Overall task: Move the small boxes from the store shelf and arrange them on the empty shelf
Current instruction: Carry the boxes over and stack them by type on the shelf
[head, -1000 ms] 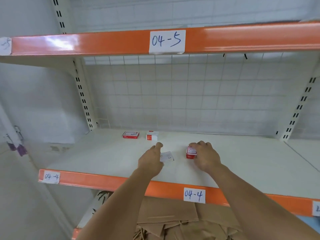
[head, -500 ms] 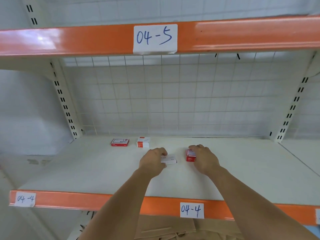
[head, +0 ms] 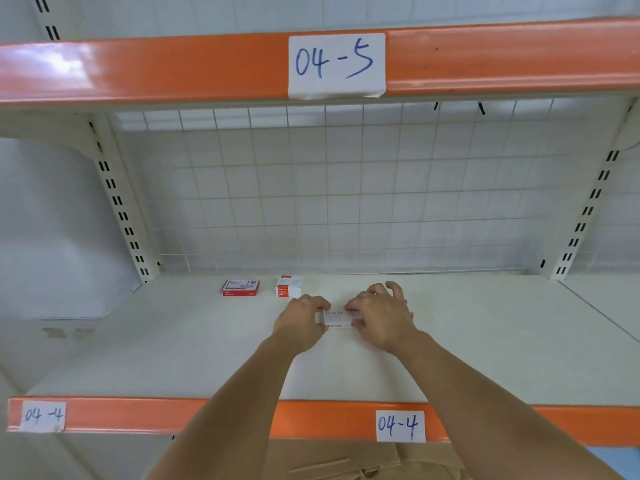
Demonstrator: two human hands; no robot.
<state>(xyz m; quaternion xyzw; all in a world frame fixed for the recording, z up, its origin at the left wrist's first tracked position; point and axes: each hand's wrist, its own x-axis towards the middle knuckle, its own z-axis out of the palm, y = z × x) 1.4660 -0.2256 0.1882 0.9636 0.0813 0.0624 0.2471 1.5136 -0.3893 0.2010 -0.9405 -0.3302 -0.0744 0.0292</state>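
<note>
Your left hand (head: 300, 320) and your right hand (head: 381, 318) meet on the white metal shelf board (head: 485, 341) tagged 04-4, both closed around a small white cardboard box printed STAPLES (head: 335, 317). Your left fingers curl over its left end, and your right thumb and fingertips pinch its right end, the other right fingers arched above. The box sits on the shelf or just off it; you cannot tell which. Behind your hands, nearer the white wire grid back panel (head: 346, 188), a flat red and white box (head: 240, 287) lies on the board, and a small white box with a red top (head: 289, 286) stands just to its right, apart from it. The orange beam above carries a paper label reading 04-5 (head: 336, 65)
</note>
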